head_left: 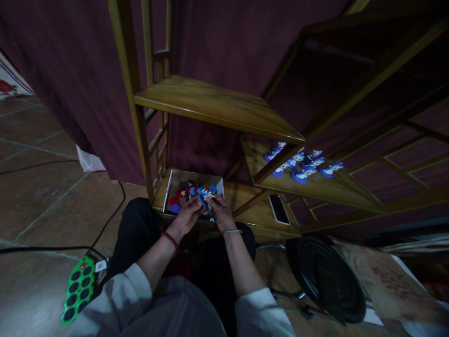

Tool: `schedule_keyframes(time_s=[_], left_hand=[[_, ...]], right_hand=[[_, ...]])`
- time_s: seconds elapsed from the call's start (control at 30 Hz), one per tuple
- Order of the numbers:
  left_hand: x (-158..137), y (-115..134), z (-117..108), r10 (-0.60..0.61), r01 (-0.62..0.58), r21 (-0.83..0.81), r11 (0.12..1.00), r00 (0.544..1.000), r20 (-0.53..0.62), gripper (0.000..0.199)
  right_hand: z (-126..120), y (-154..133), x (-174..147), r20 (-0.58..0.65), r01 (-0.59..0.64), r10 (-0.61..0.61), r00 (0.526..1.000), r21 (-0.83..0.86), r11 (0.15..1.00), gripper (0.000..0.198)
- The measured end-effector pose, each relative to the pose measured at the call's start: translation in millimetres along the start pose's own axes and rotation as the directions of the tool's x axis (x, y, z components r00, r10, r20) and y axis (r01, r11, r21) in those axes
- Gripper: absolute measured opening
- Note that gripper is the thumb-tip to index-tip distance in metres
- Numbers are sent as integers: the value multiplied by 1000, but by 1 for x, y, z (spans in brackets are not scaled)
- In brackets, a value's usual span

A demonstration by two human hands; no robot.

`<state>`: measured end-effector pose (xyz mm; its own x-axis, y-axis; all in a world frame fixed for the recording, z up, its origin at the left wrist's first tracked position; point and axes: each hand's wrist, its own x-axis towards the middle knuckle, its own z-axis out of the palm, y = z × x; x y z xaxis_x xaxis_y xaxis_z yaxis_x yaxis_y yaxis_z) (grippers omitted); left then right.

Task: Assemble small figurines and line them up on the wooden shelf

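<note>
My left hand and my right hand meet over the near edge of a white-walled box. Between their fingertips they hold a small blue-and-white figurine. Both hands are closed on it, and part of the figurine is covered by the fingers. Inside the box lie several more figurines in a jumble, with red, blue and dark parts; a red base and a purple base show at the left. The box rests on the lowest shelf board of a wooden rack.
Several purple-and-white figurines stand on the right shelf. A phone lies on the lower board. An upper shelf overhangs the box. A green multi-socket strip with cables is on the floor, and a black round stool stands right.
</note>
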<state>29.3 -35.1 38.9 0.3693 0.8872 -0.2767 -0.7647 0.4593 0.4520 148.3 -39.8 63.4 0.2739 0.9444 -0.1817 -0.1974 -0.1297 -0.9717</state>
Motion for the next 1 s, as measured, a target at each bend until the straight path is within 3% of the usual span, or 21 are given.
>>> schedule_keyframes(time_s=[0.23,0.6,1.0], left_hand=[[-1,1,1,-3,3,-16,1000,1000,15,20],[-3,0,2,-6,6,-3,1000,1000,17,19],[-6,-1,3,-36,36,-15,999,999,-33,15]], right_hand=[[-2,-2,2,44,-41,39,998,29,999,42],[-5,-5,3,21,-112,111,994,35,993,32],[-4,-5,-3,52,-21,24,998,-58,998,37]])
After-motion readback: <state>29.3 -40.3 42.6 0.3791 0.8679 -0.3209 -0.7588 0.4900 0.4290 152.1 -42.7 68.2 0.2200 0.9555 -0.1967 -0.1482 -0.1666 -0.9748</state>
